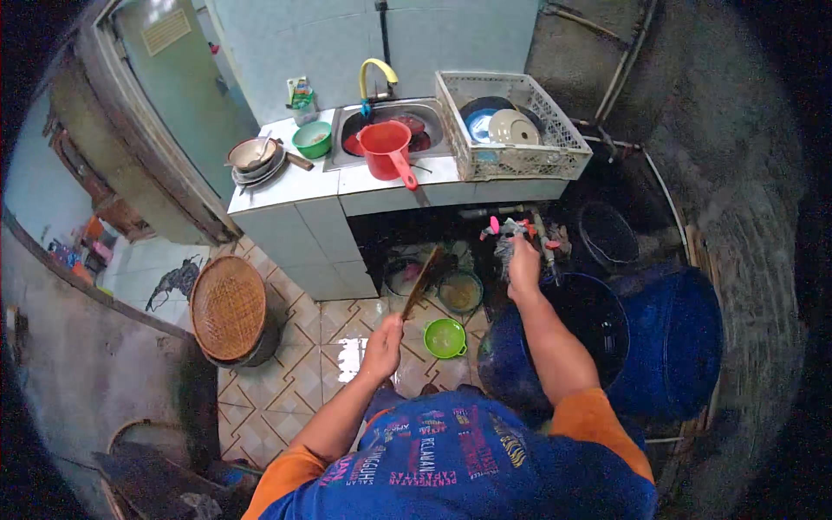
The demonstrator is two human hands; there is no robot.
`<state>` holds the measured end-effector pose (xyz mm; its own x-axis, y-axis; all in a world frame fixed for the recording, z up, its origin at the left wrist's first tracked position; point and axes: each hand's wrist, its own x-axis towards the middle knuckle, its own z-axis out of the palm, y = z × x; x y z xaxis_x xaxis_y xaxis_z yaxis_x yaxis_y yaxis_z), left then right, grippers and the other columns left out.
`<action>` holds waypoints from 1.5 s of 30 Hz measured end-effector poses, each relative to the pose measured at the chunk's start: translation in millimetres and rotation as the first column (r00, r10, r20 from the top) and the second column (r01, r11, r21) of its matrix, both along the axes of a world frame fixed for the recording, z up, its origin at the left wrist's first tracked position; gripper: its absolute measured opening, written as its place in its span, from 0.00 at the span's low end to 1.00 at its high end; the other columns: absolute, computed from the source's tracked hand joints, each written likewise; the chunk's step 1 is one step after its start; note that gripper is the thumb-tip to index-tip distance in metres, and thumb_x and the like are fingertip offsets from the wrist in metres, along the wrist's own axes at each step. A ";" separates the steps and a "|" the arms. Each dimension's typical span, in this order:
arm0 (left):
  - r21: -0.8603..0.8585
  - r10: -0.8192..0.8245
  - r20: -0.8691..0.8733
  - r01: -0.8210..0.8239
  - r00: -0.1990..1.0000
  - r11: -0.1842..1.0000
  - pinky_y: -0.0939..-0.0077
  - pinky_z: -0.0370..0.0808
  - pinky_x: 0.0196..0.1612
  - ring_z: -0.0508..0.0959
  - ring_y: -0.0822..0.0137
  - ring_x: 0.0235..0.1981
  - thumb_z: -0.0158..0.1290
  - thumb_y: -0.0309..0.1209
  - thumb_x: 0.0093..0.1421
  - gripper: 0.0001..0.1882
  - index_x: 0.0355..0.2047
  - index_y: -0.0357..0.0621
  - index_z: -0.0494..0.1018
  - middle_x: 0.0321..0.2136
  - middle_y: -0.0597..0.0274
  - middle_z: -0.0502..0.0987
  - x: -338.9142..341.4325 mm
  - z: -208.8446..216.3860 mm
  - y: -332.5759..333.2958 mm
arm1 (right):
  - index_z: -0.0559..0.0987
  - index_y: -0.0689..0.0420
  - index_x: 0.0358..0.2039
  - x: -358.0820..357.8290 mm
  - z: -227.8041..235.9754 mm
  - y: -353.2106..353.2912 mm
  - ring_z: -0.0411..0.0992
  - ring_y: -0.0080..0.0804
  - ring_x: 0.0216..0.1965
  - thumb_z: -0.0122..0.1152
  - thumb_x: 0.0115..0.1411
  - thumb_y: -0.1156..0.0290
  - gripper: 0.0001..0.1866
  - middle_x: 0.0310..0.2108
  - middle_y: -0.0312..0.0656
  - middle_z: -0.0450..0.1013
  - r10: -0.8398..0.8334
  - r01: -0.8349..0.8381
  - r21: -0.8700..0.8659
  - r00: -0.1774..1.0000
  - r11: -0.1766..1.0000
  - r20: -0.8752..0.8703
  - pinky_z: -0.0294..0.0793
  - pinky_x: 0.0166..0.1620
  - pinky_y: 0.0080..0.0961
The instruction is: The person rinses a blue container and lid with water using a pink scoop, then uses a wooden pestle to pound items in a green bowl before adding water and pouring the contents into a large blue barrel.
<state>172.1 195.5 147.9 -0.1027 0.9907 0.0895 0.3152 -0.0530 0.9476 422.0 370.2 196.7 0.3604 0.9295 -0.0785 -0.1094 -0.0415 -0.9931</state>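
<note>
My left hand [381, 348] is closed around the lower end of a long, thin brown piece [421, 282] that looks like wood, tilted up and away over the tiled floor. Farther forward on the right, my right hand [523, 267] is closed at a greyish bundle [505, 248] with pink and red ends, beside the pipes under the counter; its exact kind is too small to tell. Between my hands, a green bowl [445, 338] stands on the floor. Just beyond it is a dark-rimmed basin [460, 291] with cloudy liquid.
A red dipper [386, 149] rests at the sink [333, 160]. The counter also bears a white crate [520, 165] of dishes, a green bowl [313, 139] and stacked dishes [253, 158]. Blue barrels [667, 342] stand right; a woven tray [228, 308] covers a container at left.
</note>
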 end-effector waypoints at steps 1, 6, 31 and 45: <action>0.000 -0.019 0.076 0.019 0.997 1.000 0.75 0.65 0.28 0.64 0.74 0.25 0.39 0.42 0.70 0.18 0.36 0.41 0.71 0.23 0.68 0.65 0.6 -2.4 2.6 | 0.77 0.63 0.35 -7.3 5.6 -5.4 0.65 0.21 0.29 0.45 0.68 0.59 0.19 0.26 0.35 0.71 0.009 -0.009 0.002 1.000 1.000 0.003 0.66 0.35 0.25; -0.190 -0.127 0.355 0.205 0.926 0.960 0.82 0.60 0.24 0.61 0.80 0.21 0.45 0.35 0.68 0.08 0.41 0.45 0.66 0.22 0.74 0.62 15.8 11.3 13.6 | 0.78 0.58 0.31 -36.5 28.5 -38.6 0.72 0.40 0.38 0.55 0.58 0.70 0.06 0.31 0.43 0.72 -0.147 -0.148 0.591 0.895 0.793 0.421 0.67 0.51 0.37; 0.091 0.038 -0.100 -0.029 0.994 0.995 0.70 0.68 0.26 0.71 0.61 0.20 0.48 0.32 0.64 0.10 0.41 0.40 0.69 0.21 0.53 0.71 19.6 15.5 6.1 | 0.80 0.56 0.30 -13.4 8.5 9.2 0.74 0.50 0.32 0.47 0.65 0.58 0.18 0.29 0.53 0.75 0.018 -0.182 0.140 0.669 0.973 0.743 0.70 0.38 0.41; 0.134 0.156 -0.017 -0.152 0.988 0.979 0.67 0.67 0.25 0.72 0.61 0.21 0.45 0.31 0.66 0.08 0.41 0.39 0.67 0.23 0.49 0.72 19.3 40.4 27.0 | 0.77 0.55 0.28 -52.1 -50.3 -25.9 0.70 0.25 0.25 0.45 0.67 0.49 0.23 0.25 0.37 0.73 0.148 -0.206 -0.195 0.949 0.959 -0.278 0.69 0.32 0.26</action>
